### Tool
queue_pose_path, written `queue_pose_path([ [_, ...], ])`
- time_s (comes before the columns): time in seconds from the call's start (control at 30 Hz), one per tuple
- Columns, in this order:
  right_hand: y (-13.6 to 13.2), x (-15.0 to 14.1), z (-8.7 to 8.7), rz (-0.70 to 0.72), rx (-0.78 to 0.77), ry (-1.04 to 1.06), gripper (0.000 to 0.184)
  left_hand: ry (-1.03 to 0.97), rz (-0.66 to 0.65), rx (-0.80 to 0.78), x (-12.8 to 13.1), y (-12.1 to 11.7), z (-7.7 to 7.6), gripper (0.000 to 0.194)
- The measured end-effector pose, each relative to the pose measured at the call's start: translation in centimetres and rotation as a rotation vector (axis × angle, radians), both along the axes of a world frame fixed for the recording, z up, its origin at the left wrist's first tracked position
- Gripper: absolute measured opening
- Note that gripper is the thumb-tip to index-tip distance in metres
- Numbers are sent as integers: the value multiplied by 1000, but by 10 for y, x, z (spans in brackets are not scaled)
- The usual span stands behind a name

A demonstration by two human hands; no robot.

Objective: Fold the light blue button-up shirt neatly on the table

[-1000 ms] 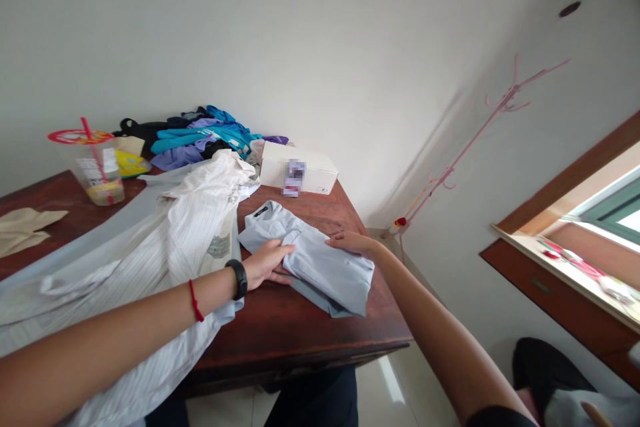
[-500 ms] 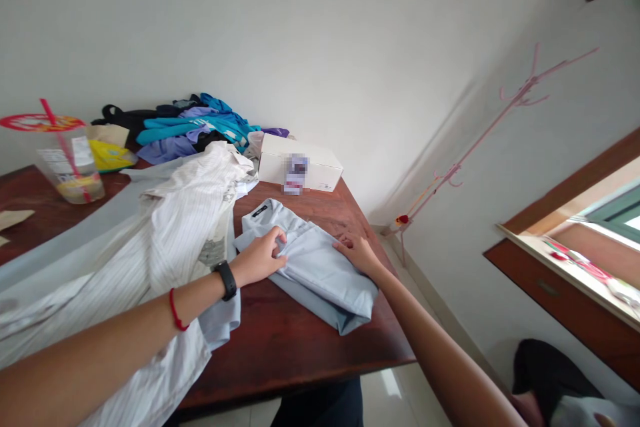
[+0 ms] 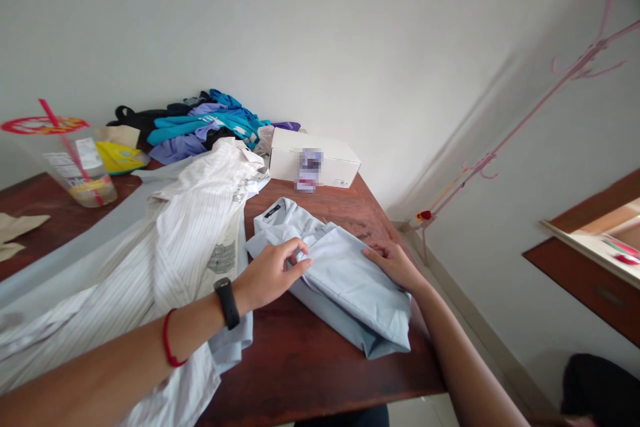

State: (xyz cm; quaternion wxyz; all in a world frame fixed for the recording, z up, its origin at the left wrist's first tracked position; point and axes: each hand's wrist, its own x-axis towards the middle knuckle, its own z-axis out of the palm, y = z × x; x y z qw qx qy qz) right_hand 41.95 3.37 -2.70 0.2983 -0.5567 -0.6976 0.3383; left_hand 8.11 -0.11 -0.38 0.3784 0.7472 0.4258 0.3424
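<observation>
A light grey-blue shirt [image 3: 345, 273] lies folded on the dark wooden table, its collar with a black label at the far end. Over its left side is my left hand [image 3: 274, 272], thumb and forefinger apart with a gap between them. This wrist wears a black band and a red string. At the shirt's right edge rests my right hand [image 3: 395, 265], its thumb on the cloth and its fingers spread along the side. A white striped shirt [image 3: 185, 233] lies laid out to the left, with pale grey cloth under it.
Behind the folded shirt stands a white box [image 3: 333, 153]. A heap of blue, purple and black clothes [image 3: 200, 123] lies against the wall. On the left is a plastic cup [image 3: 83, 170] with a red straw. A pink coat rack [image 3: 530, 113] leans into view beyond the table [image 3: 300, 360].
The view has shifted, so most things appear a little farther right. My left thumb and forefinger have spread slightly wider. The folded shirt keeps its shape, and my right hand stays at its edge.
</observation>
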Motion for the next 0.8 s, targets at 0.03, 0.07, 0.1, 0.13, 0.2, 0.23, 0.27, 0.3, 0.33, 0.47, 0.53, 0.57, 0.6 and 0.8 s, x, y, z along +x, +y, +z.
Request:
queue_pose_path([
  [0.03,-1,2,2,-1,-21,14,49,-14,-17,-31,1,0,0,29],
  [0.07,-3,4,4,-12,-33,36,50,-29,-41,-76,3,0,1,32],
  [0.1,-4,6,7,-27,-41,62,51,-41,-67,-128,5,0,2,36],
  [0.13,-6,7,11,-39,-49,91,52,-50,-89,-177,6,-1,3,38],
  [0.2,-11,10,19,-19,-86,140,53,-59,-121,-238,9,-3,6,42],
  [0.23,-13,12,23,13,-107,150,53,-65,-130,-251,10,-5,7,42],
  [0.27,-14,14,27,57,-130,150,53,-74,-138,-261,11,-6,8,42],
  [0.3,-16,16,30,107,-151,140,52,-82,-147,-273,11,-7,9,41],
  [0.33,-17,19,33,154,-165,122,52,-83,-158,-289,11,-8,9,41],
  [0.47,-21,32,41,306,-193,49,53,-65,-222,-346,9,-8,5,41],
  [0.53,-23,37,43,319,-216,69,53,-64,-272,-366,8,-9,3,42],
  [0.57,-23,39,44,312,-232,97,54,-68,-308,-377,8,-9,4,43],
  [0.6,-24,40,45,304,-252,130,55,-73,-351,-391,8,-10,4,45],
  [0.8,-25,45,48,226,-306,257,57,-35,-431,-348,6,-14,12,46],
])
